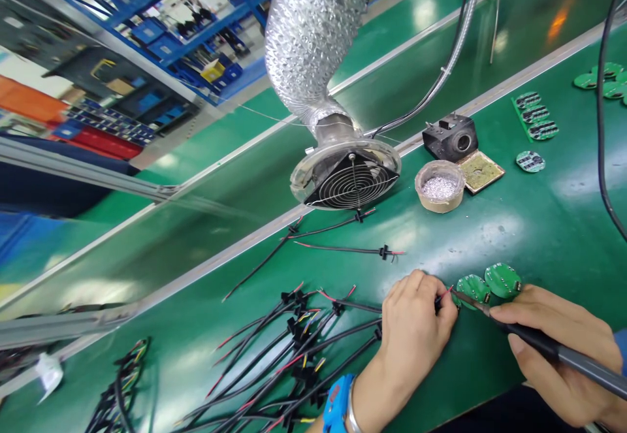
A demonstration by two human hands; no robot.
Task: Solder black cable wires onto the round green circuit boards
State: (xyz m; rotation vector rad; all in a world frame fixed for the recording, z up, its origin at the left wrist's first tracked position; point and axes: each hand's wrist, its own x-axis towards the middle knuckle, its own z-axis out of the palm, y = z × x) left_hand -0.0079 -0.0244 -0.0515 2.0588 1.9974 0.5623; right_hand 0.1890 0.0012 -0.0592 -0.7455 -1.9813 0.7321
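My left hand (414,328) rests on the green mat with its fingers pinched on the end of a thin red and black wire (443,298). My right hand (563,348) grips a black soldering iron (548,348) like a pen. The iron's tip meets the wire end at the edge of a round green circuit board (471,287). A second round board (503,279) lies touching it on the right. A blue band (337,403) sits on my left wrist.
Several black wire harnesses (304,348) lie left of my hand, and two more (343,237) further back. A fume extractor fan (350,175) on a foil duct hangs over the mat. Behind are a solder-scrap cup (439,186), an iron stand with sponge (458,142) and more boards (533,116).
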